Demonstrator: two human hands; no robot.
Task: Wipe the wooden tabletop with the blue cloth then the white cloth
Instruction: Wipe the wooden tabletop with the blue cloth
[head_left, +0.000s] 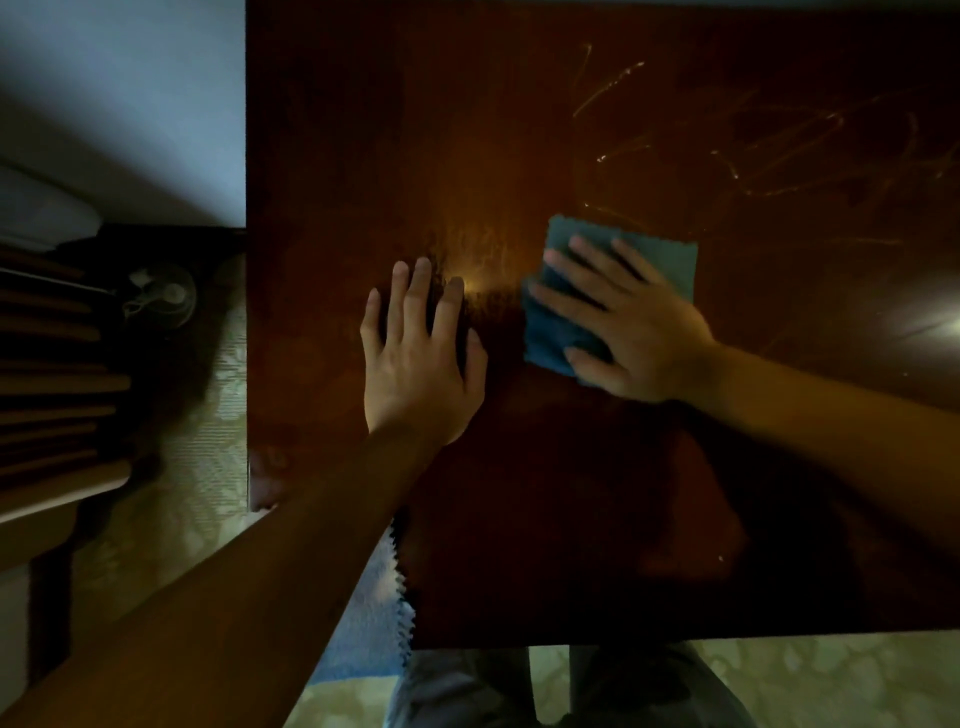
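The dark reddish wooden tabletop (571, 130) fills most of the view, with faint scratch-like streaks at its far right. A blue cloth (670, 265) lies flat near the middle. My right hand (628, 322) presses on it with spread, straight fingers. To its left, my left hand (415, 364) rests flat on the bare wood, fingers straight and pointing away from me. A pale cloth with a zigzag edge (374, 597) lies at the table's near left edge, partly hidden under my left forearm.
The table's left edge (247, 312) drops to a patterned floor (171, 519). Dark wooden slatted furniture (52, 389) and a small fan (166, 296) stand to the left. A bright light reflects on the wood at far right (935, 325). My legs show below the near edge.
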